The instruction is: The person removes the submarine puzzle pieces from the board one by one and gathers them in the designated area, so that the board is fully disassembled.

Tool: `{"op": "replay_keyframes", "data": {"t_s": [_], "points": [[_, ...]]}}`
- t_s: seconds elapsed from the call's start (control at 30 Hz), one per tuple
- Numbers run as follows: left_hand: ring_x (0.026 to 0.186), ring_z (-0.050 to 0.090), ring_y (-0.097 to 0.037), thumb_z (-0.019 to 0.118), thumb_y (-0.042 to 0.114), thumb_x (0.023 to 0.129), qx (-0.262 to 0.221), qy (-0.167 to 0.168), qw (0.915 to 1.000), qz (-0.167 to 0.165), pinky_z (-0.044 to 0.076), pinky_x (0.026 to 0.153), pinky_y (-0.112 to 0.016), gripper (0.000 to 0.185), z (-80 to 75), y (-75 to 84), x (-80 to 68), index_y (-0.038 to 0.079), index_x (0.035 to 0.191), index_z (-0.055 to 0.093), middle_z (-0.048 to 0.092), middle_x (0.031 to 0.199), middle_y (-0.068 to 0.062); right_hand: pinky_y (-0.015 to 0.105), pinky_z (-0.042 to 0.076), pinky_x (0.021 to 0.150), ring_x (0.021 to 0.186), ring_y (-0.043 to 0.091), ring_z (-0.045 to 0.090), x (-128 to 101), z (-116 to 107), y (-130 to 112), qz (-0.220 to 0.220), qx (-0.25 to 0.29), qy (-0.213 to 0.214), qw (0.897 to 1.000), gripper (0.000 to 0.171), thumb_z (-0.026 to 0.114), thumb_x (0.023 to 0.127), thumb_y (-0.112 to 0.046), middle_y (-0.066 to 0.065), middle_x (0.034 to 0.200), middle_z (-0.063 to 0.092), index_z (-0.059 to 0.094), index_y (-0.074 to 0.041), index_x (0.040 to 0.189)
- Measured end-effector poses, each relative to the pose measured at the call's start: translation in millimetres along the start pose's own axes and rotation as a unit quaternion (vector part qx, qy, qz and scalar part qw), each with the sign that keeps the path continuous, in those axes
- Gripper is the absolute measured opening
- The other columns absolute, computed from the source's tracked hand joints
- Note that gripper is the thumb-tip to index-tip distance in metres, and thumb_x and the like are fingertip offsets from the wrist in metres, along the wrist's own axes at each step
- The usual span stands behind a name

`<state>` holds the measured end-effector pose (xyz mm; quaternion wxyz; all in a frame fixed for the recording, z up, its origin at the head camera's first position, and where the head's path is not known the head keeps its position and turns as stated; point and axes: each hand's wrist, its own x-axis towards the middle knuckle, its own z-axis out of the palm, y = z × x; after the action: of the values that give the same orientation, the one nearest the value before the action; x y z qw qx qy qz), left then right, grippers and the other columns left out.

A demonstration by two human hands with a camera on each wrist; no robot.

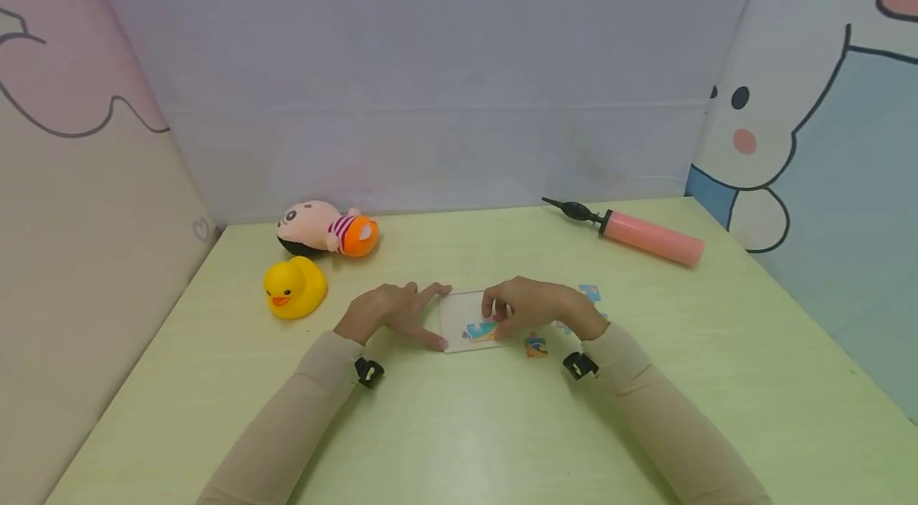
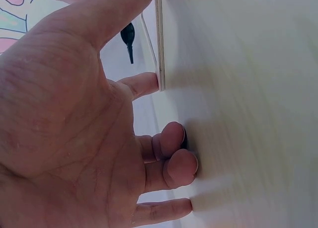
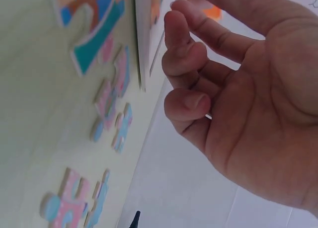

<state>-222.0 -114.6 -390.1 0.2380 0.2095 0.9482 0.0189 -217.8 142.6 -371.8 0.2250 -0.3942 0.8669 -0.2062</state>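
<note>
Head view is showing a small puzzle board (image 1: 459,314) lying flat on the green tabletop (image 1: 459,425), midway between both hands. The left hand (image 1: 390,312) is bracing the board's left edge with straight thumb and forefinger, its grip released, not closed round anything. The right hand (image 1: 534,307) is curling its fingers over a puzzle piece (image 1: 479,330) on the board; whether it is pinching the piece I cannot tell. Pressing well likely means keeping the board steadied and the piece level. Loose pieces (image 3: 112,106) are lying just beside. No writing is readable anywhere.
</note>
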Motion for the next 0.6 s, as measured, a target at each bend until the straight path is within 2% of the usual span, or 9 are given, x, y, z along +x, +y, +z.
{"op": "replay_keyframes", "data": {"t_s": [0.37,0.6], "points": [[0.092,0.056,-0.031,0.068,0.072,0.078,-0.003,-0.001,1.0000,-0.003,0.049,0.085,-0.049,0.099,-0.5,0.8,-1.8,0.035,0.157,0.023,0.052,0.130,-0.016,0.024,0.042,0.064,0.064,0.007,0.048,6.5,13.8,-4.9,0.004,-0.017,0.018,1.000,0.020,0.073,0.090,-0.010,-0.003,0.075,0.055,0.060,-0.007,0.104],[0.092,0.056,-0.031,0.068,0.073,0.079,-0.002,-0.001,1.0000,-0.001,0.049,0.085,-0.048,0.099,-0.7,0.6,-1.5,0.035,0.157,0.022,0.052,0.130,-0.016,0.024,0.042,0.065,0.065,0.008,0.047,8.2,17.1,-6.9,0.007,-0.030,0.025,0.999,0.018,0.074,0.090,-0.011,-0.003,0.075,0.055,0.061,-0.007,0.101]]}}
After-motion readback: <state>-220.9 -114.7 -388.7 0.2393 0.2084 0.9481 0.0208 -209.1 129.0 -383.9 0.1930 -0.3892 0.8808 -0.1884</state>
